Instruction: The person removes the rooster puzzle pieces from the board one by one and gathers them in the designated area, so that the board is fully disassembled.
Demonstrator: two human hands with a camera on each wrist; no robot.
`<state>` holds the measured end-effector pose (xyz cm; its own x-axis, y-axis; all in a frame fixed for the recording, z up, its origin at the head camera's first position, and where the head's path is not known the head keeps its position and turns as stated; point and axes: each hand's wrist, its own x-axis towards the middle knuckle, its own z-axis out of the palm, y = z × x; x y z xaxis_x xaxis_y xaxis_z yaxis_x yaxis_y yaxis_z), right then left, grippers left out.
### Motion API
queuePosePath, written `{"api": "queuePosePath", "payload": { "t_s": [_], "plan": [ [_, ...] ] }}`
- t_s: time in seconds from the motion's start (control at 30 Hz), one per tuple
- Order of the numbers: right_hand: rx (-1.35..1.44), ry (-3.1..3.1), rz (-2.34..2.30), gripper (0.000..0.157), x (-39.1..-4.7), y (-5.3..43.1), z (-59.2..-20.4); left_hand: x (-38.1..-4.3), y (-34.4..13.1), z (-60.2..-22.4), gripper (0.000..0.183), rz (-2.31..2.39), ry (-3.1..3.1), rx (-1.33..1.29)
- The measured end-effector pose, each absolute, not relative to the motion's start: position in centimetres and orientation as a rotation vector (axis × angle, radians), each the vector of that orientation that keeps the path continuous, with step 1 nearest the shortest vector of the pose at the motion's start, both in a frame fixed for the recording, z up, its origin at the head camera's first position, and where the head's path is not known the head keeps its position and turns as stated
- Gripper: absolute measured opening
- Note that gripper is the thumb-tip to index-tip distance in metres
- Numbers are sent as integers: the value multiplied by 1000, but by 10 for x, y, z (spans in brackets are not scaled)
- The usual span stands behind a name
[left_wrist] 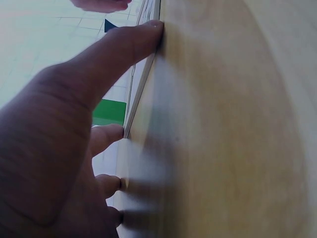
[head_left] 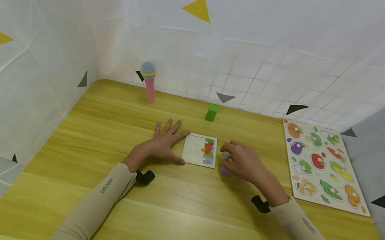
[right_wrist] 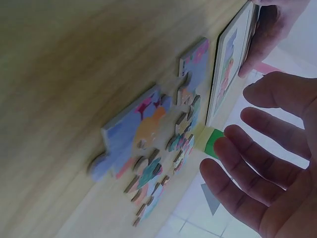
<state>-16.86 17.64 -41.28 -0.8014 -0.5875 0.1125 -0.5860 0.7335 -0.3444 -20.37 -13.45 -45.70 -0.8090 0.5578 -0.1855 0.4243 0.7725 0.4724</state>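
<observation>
A small white puzzle tray (head_left: 193, 150) lies flat on the wooden table, with a few colourful pieces (head_left: 208, 148) fitted along its right side. My left hand (head_left: 164, 145) has its fingers spread, and its thumb and index finger touch the tray's left corners. Just right of the tray, my right hand (head_left: 246, 163) hovers over loose jigsaw pieces (head_left: 225, 171), mostly hiding them in the head view. The right wrist view shows several loose pieces, among them a large blue-and-orange piece (right_wrist: 136, 131). There the right hand's fingers are loosely bent, with nothing between them.
Behind the tray stands a green block (head_left: 211, 112). A pink toy microphone (head_left: 150, 85) stands upright at the back left. On the right lies a vegetable peg puzzle board (head_left: 298, 193). White patterned sheeting (head_left: 172, 46) borders the table's back and sides.
</observation>
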Motion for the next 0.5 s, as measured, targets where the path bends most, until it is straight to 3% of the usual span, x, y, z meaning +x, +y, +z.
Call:
{"api": "queuePosePath", "payload": {
  "t_s": [0.5],
  "plan": [
    [-1050, 2881, -584, 21, -187, 156, -413, -203, -135, -456, 107, 597, 2659, 766]
  ]
}}
